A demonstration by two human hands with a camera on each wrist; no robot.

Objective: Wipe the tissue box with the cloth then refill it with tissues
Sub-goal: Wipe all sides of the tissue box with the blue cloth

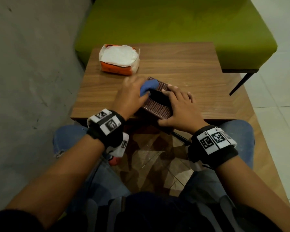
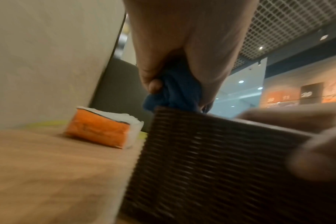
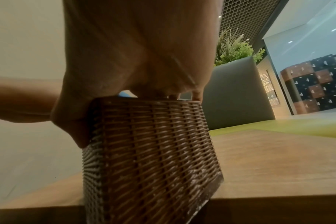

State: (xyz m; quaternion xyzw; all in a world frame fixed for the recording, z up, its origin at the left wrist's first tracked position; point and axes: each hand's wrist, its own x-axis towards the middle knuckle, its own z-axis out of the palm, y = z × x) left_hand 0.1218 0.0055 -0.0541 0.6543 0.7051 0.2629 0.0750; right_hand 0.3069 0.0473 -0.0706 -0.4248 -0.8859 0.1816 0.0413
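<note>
A dark brown woven tissue box (image 1: 153, 108) (image 2: 211, 159) (image 3: 150, 151) stands at the near edge of the wooden table (image 1: 191, 72), its top opening dark. My left hand (image 1: 137, 92) (image 2: 182, 60) grips a bunched blue cloth (image 1: 149, 86) (image 2: 175, 94) against the box's far left top edge. My right hand (image 1: 177, 104) (image 3: 144, 60) lies over the box's right side, fingers across the top and thumb down its near face, holding it. A sliver of the cloth (image 3: 126, 94) shows behind the box. An opened orange pack of white tissues (image 1: 119, 59) (image 2: 100, 130) lies at the table's far left.
A green padded bench (image 1: 174, 27) with black legs stands beyond the table. A grey wall runs along the left. My knees in jeans sit under the table's near edge. Bare wood lies to the right of the box.
</note>
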